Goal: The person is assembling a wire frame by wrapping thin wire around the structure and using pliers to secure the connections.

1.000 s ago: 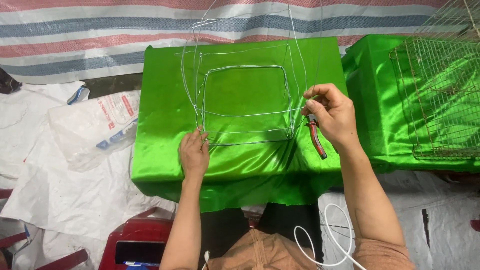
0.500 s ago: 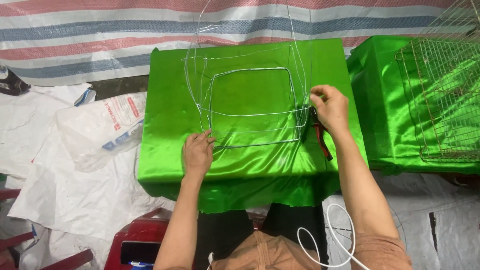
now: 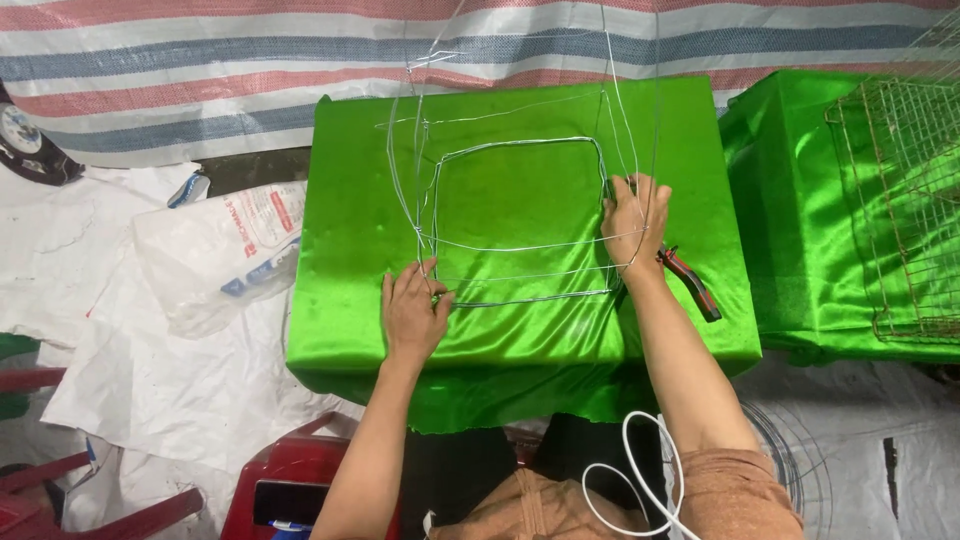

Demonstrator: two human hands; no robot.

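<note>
I see a striped tarp (image 3: 200, 70) across the far side, with white sheeting (image 3: 130, 370) over the ground at left and near right. In the middle stands a block draped in green cloth (image 3: 520, 340); a 2nd green-draped block (image 3: 800, 230) sits just right of it, carrying a rusty wire cage (image 3: 900, 210) at the right edge.

On the middle cloth lies a wire frame (image 3: 520, 140), a rounded square of grey wire, with thinner wires rising from its corners and running across it toward the top of the view. A clear plastic bag (image 3: 225, 250) lies on the sheeting to the left of the block. A red stool (image 3: 290, 480) shows near the bottom, left of my lap, and a white cable (image 3: 640, 480) loops over my right knee.

My left hand (image 3: 415, 315) rests flat on the cloth at the frame's near-left corner, fingers spread and touching the wire there, not closed around it. My right hand (image 3: 635, 220) sits at the frame's right side, fingers curled over the wire; I cannot tell whether they pinch it. Red-handled pliers (image 3: 690, 280) lie just beside that wrist, on the cloth; whether the hand grips them is not clear from here.
</note>
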